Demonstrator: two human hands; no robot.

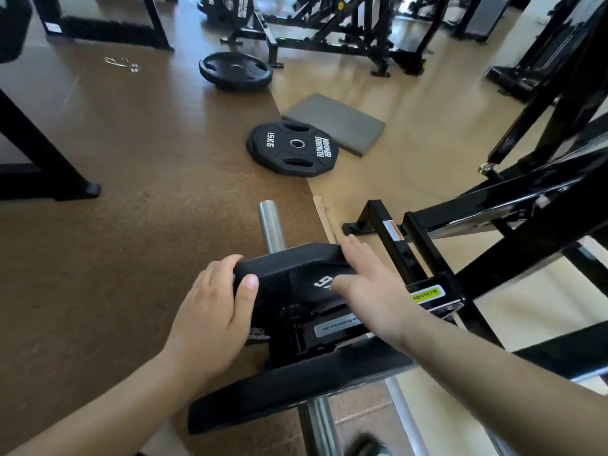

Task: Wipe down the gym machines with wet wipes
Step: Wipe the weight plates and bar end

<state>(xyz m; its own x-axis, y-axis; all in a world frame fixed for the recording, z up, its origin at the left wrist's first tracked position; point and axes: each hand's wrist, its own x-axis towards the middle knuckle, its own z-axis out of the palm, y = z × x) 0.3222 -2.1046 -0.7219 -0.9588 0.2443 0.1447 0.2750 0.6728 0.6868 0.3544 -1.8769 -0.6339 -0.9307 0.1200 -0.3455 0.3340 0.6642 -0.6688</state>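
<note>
A black weight plate (289,263) sits on the steel sleeve (271,225) of a black plate-loaded machine (493,209). My left hand (214,307) grips the plate's left edge, fingers over the top and thumb on its near face. On the plate's right side my right hand (368,284) lies with fairly straight fingers over the rim and thumb on the face. A second, larger plate (296,386) hangs on the same sleeve closer to me. No wet wipe is visible.
A 15 kg plate (292,148) lies flat on the floor beside a grey pad (335,121). Another plate (235,70) lies farther back, near a metal clip (123,63). Black machine frames stand at the left (39,153) and back (345,31).
</note>
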